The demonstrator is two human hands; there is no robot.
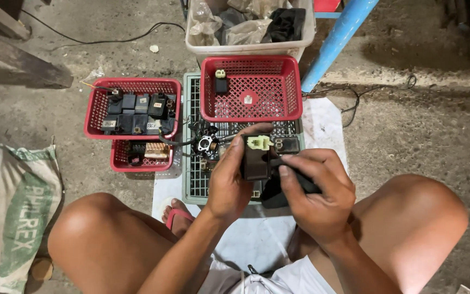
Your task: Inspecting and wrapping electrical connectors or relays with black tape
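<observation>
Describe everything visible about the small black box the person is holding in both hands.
The black box is a small, rectangular, plastic-looking module with a pale cream connector socket on its upper end. It is held upright above the grey crate. The left hand grips its left side, thumb near the socket; the right hand pinches its right edge, where a black part extends sideways. Its lower end is hidden.

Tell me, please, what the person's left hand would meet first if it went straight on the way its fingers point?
The left hand, gripping the small black box with a pale connector, points up the picture. It would probably meet the red plastic mesh basket on the grey grid crate first, though depth is unclear.
</observation>
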